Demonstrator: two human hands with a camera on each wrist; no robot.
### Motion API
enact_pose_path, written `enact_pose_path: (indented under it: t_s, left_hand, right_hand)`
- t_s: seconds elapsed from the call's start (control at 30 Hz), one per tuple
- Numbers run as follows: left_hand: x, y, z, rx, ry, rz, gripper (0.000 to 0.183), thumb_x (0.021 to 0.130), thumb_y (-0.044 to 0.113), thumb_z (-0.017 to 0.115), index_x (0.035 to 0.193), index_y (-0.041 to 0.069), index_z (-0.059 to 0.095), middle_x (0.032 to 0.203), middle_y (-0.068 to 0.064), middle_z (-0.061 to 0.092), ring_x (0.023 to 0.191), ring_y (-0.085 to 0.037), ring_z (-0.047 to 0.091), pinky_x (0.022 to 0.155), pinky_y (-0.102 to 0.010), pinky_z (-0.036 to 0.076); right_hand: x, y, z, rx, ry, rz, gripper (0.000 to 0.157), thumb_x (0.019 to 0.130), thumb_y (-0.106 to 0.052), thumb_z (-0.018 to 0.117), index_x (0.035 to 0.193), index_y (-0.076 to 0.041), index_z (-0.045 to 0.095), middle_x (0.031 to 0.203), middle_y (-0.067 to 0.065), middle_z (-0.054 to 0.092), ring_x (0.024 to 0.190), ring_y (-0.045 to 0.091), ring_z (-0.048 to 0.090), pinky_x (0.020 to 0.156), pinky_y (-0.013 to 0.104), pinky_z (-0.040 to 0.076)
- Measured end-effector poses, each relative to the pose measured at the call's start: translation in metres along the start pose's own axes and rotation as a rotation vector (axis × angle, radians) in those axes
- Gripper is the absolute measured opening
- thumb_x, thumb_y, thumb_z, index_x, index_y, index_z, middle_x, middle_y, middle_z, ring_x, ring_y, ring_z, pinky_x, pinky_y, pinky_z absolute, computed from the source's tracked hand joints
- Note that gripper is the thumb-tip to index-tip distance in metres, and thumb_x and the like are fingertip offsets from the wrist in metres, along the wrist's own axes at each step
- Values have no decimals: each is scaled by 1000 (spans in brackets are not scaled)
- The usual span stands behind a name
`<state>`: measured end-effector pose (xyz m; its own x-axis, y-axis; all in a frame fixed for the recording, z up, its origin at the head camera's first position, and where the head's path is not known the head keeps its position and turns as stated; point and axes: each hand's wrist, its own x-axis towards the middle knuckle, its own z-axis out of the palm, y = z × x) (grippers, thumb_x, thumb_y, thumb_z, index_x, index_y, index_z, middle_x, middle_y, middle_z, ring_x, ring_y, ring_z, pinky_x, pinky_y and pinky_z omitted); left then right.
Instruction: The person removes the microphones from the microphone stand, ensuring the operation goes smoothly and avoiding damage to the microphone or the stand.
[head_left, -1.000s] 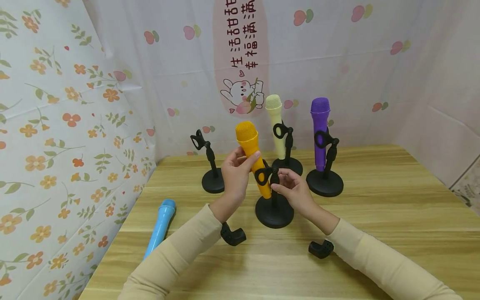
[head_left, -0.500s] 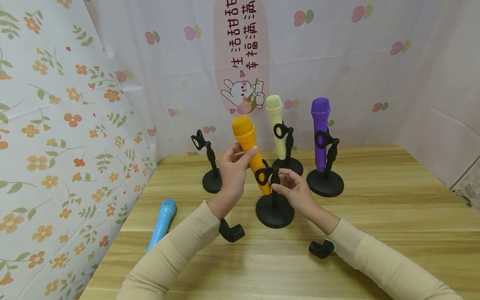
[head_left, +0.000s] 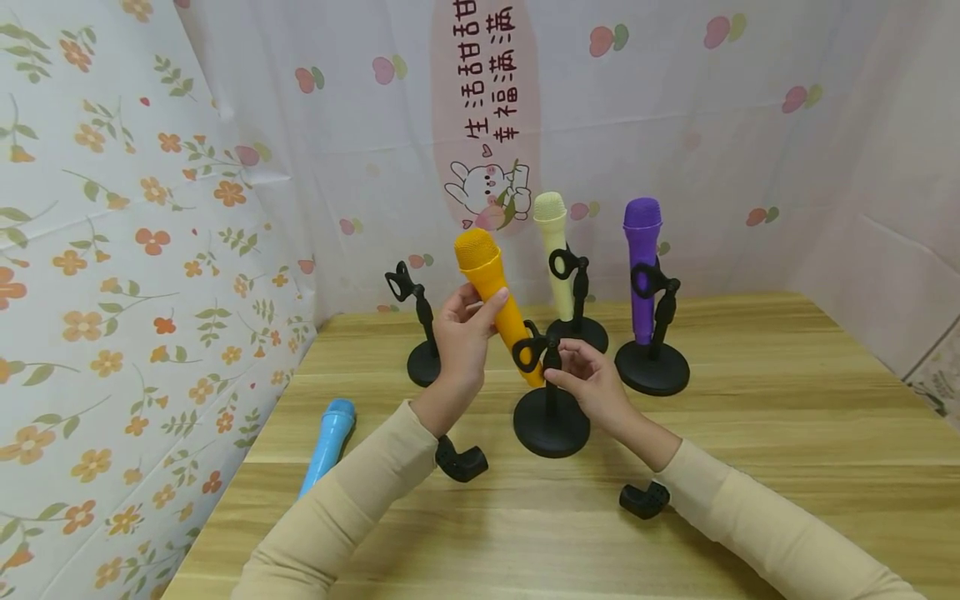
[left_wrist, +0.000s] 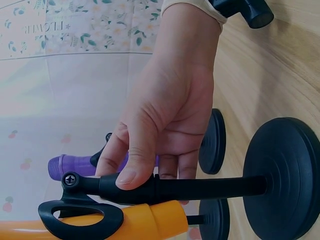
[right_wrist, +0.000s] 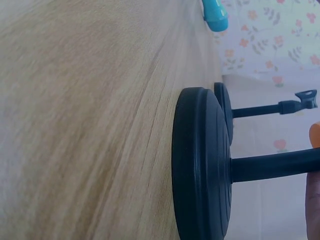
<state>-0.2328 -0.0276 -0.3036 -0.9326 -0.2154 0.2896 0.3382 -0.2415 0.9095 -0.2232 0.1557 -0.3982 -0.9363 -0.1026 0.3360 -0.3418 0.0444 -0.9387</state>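
Plain beige long sleeves [head_left: 337, 517], softly creased, are worn on both arms; near each cuff [head_left: 420, 429] a black, elbow-shaped piece [head_left: 462, 464] is seen.

the head view is softly and evenly lit, with a pale sheen caught by the tabletop [head_left: 558, 525] at lower centre. in the left-wrist view, the backdrop [left_wrist: 75, 87] is washed out at upper left. in the right-wrist view, the tabletop's grain is blurred at left.

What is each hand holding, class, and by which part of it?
The left hand holds the orange microphone by its upper handle; the right hand pinches the front black stand by its upper pole.
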Motion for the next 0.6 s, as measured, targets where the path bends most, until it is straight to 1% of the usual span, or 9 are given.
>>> enact_pose_path:
  t_s: [0.17, 0.4, 0.6]
  left_hand:
    - [0, 1, 0, -17, 4, 0, 31, 83, 22, 79, 107, 5, 68, 102, -7, 64, 90, -21, 61, 73, -32, 56]
    - [1, 5, -3, -37, 2, 8, 30, 84, 20, 79, 107, 4, 67, 102, -9, 64, 91, -23, 62, 74, -35, 57]
    - [2, 5, -6, -48, 14, -4, 29, 84, 20, 78, 107, 5, 66, 102, -8, 64, 91, -23, 63, 74, -36, 57]
  right_hand:
    - [0, 1, -1, 0, 1, 18, 37, 88, -1, 71, 121, 2, 56, 103, -1, 60, 96, 10, 55, 88, 17, 47]
    - [0, -1, 0, -8, 7, 10, 37, 88, 0, 70, 121, 4, 56, 101, 3, 58, 93, 12, 54, 87, 17, 48]
    - [0, 0, 0, -17, 17, 10, 38, 87, -2, 72, 121, 4, 56, 101, 0, 60, 95, 10, 56, 87, 16, 47]
